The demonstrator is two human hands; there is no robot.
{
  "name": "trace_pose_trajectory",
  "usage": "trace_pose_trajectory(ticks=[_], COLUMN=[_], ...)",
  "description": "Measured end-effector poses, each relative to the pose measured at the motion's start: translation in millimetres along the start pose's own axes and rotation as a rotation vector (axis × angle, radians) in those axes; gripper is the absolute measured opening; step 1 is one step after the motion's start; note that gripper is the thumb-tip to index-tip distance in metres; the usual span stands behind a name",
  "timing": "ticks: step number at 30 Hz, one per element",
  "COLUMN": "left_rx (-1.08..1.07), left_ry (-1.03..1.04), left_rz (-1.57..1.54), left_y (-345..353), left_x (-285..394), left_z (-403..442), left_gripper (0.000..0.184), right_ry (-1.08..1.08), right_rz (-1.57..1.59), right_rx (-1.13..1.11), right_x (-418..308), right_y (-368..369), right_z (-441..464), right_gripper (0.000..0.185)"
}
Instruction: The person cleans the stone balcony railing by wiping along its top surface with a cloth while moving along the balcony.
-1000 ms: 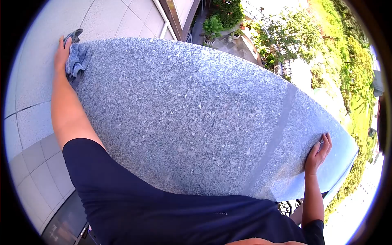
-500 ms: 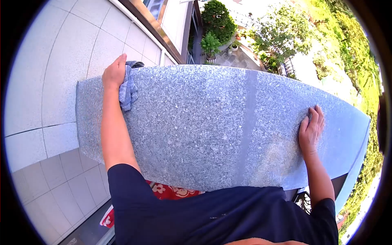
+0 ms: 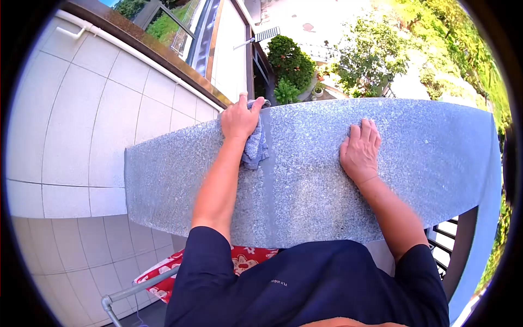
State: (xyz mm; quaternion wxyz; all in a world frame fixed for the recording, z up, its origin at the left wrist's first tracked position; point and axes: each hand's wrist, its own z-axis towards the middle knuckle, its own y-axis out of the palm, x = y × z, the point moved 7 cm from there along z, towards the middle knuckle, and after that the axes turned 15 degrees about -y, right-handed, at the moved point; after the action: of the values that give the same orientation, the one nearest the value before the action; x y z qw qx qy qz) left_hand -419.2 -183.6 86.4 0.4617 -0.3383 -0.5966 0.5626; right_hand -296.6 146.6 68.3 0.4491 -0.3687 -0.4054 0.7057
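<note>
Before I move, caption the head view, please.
Left hand on a blue-gray cloth, right hand on the speckled slab.

Speckled grey stone slab, blue-grey cloth on top

From here I see a tiled wall at ten o'clock, a window at eleven, a bush at twelve, and red floral fabric by a grey rail around seven.

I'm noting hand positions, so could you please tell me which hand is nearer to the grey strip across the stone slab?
Left: the left hand is just left of the strip, with the cloth; the right hand rests on the slab, farther right.
</note>
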Motion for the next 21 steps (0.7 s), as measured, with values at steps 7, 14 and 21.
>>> trace_pose_trajectory(ticks=[7,14,21], left_rx=[0.095,0.148,0.062], left_ry=[0.221,0.254,0.192], left_rz=[-0.118,-0.201,-0.182], left_y=[38.1,34.3,34.1], left_x=[194.2,210.1,212.5], left_z=[-70.4,-79.0,-82.2], left_gripper=[0.078,0.066,0.067], right_ry=[0.046,-0.042,0.640], right_rz=[0.220,0.773,-0.520], right_rx=[0.127,0.195,-0.019], right_x=[13.2,117.5,425.1], right_y=[-8.6,-46.3,-155.3], right_z=[-4.4,-42.6,-200.8], right_gripper=[0.049,0.030,0.065])
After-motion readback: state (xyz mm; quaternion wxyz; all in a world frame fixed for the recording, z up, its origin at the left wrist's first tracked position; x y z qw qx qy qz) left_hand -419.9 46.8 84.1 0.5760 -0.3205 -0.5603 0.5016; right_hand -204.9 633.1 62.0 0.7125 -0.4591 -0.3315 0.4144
